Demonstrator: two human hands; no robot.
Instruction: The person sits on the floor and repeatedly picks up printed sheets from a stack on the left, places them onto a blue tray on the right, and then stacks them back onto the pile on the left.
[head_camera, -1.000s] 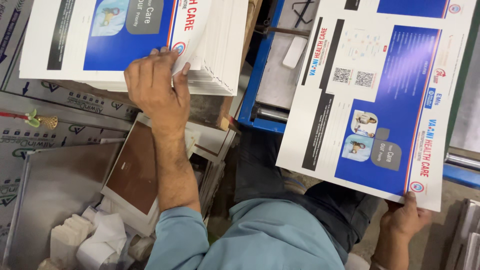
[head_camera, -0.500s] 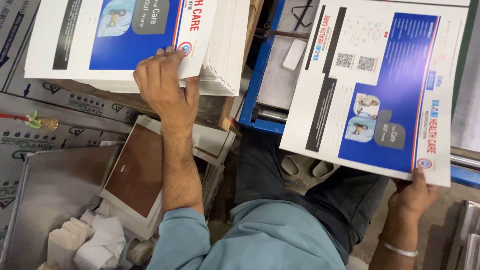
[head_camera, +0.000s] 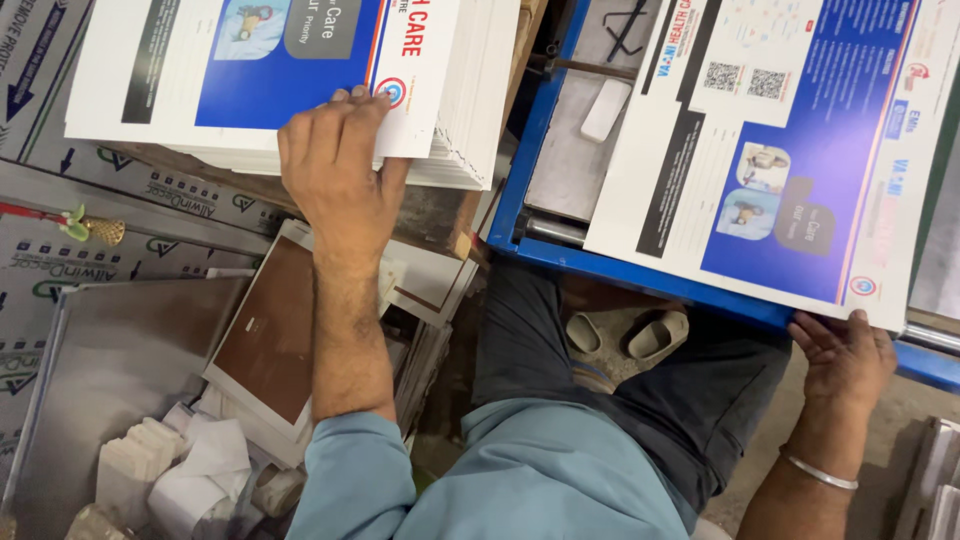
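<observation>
My left hand (head_camera: 340, 175) rests on the near corner of a thick stack of printed white and blue sheets (head_camera: 200, 70), fingers curled over the top sheet's edge. My right hand (head_camera: 845, 355) grips the near corner of a single large printed sheet (head_camera: 780, 150) with blue panels and small photos. That sheet lies tilted over a blue-framed machine bed (head_camera: 640, 275).
A brown board (head_camera: 265, 340) lies on a pile under my left forearm. White folded paper wads (head_camera: 170, 465) sit in a grey metal tray (head_camera: 110, 360). Grey sandals (head_camera: 630, 335) lie on the floor by my legs. A small brass bell (head_camera: 95, 230) lies at left.
The single sheet has shifted right and away over the machine bed with my right hand. My left hand stays on the stack's corner, now nearer in view.
</observation>
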